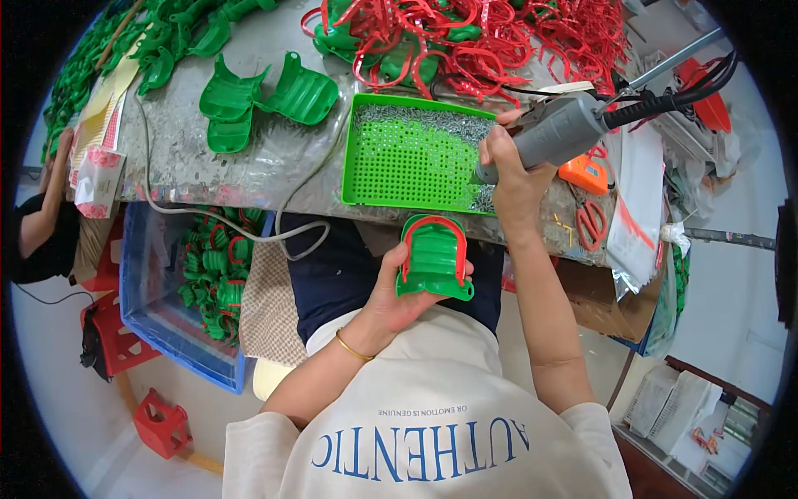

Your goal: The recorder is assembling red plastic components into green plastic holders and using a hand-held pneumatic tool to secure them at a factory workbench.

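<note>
My left hand [389, 295] grips a curved green plastic shell [434, 259] in front of my lap, below the table edge. A red strip [435, 221] runs in an arch around the shell's inner rim. My right hand [519, 170] is wrapped round a grey electric screwdriver [564, 129], its cable and a metal rod leading off to the upper right. The screwdriver's lower end is over the right side of a green perforated tray [353, 158], and its tip is hard to make out. Small silvery screws [432, 115] lie in the tray along its far and right sides.
Green shells [303, 90] and tangled red strips [465, 41] cover the table's far side. Red-handled scissors [591, 224] and an orange tool [584, 173] lie right. A blue bin [154, 283] of assembled shells stands left, near another person's arm [46, 200]. A grey cable [150, 166] crosses the table.
</note>
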The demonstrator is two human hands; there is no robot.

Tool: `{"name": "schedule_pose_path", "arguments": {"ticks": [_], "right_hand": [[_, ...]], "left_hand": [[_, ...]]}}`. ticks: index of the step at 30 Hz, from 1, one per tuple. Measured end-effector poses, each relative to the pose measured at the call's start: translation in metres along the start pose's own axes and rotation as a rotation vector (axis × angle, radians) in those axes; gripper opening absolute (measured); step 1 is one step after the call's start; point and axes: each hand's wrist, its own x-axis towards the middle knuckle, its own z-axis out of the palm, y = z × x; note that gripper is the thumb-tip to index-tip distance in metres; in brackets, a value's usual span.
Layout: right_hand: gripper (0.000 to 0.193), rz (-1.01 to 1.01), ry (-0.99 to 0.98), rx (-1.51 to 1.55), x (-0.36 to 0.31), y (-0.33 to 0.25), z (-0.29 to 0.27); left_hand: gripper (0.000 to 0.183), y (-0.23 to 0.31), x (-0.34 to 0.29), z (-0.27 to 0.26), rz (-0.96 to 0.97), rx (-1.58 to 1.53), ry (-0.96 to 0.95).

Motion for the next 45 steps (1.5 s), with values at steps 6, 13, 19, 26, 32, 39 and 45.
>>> {"name": "schedule_pose_path", "arguments": {"ticks": [6, 13, 19, 26, 32, 39, 45], "right_hand": [[0.015, -0.028, -0.009, -0.005, -0.001, 0.005, 0.001], [0.014, -0.037, -0.016, -0.031, -0.001, 0.008, 0.0], [0.018, -0.049, -0.013, -0.007, -0.002, 0.003, -0.002], [0.021, -0.021, -0.064, 0.126, -0.017, -0.044, 0.018], [0.021, 0.053, -0.097, 0.146, -0.035, -0.046, 0.03], [0.019, 0.056, -0.092, 0.117, -0.041, -0.039, 0.029], [0.015, 0.036, -0.126, 0.153, -0.043, -0.042, 0.03]], "left_hand": [[0.072, 0.002, 0.0, 0.001, 0.007, 0.03, 0.026], [0.07, 0.002, 0.0, 0.002, 0.022, 0.04, 0.017], [0.068, 0.003, 0.0, 0.005, 0.026, 0.042, 0.001], [0.067, 0.004, -0.001, 0.006, 0.029, 0.053, -0.004], [0.066, 0.003, -0.002, 0.004, 0.038, 0.039, -0.019], [0.067, 0.001, -0.002, 0.003, 0.037, 0.03, -0.025], [0.069, -0.001, -0.006, 0.005, 0.047, 0.045, -0.036]]}}
